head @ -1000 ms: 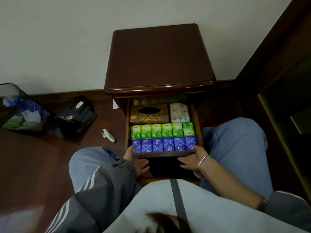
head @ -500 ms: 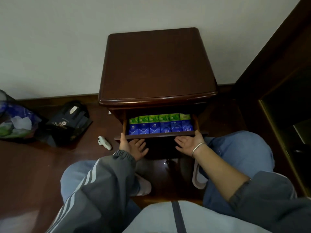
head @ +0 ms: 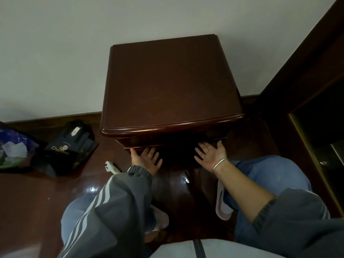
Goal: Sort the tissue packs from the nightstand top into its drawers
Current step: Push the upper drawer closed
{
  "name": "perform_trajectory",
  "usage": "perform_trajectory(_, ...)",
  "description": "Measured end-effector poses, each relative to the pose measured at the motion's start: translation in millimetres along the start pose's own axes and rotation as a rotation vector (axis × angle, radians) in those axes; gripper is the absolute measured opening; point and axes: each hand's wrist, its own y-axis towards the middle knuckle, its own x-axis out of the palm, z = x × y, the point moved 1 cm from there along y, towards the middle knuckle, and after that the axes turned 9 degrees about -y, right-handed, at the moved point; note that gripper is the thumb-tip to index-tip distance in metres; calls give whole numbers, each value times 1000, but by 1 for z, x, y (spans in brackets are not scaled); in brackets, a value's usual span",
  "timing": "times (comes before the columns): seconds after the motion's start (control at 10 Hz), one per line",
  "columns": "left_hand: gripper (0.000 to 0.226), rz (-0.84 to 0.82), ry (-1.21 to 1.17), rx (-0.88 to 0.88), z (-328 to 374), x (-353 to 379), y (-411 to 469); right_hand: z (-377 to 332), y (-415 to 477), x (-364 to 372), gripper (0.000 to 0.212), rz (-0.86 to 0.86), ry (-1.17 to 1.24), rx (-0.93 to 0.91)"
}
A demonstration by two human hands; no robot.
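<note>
A dark wooden nightstand (head: 171, 86) is standing against a pale wall (head: 74, 43), directly above and beyond the fingers, its flat top showing only bare wood. Glossy brown floor (head: 28, 202) is spreading out below and to the left of the fingers, giving open room there. A tall dark cabinet (head: 307, 81) is crowding the space right of the fingers. A black bag (head: 68, 148) is lying well left of them.

The drawer (head: 167, 141) is sitting closed under the top's rounded front edge. The tissue packs are out of sight.

The left hand (head: 146, 160) and right hand (head: 211, 155) are facing palm up, fingers (head: 151, 151) spread straight and gripping nothing, tips reaching the drawer's lower edge. Whether they are pressing it cannot be told. A silver bracelet (head: 219, 162) is circling the right wrist.
</note>
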Motion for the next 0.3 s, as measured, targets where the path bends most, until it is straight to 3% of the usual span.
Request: perform_trajectory(0.3, 71, -22, 92, 54, 25, -13, -54, 3, -61, -13, 55, 28, -189, -62)
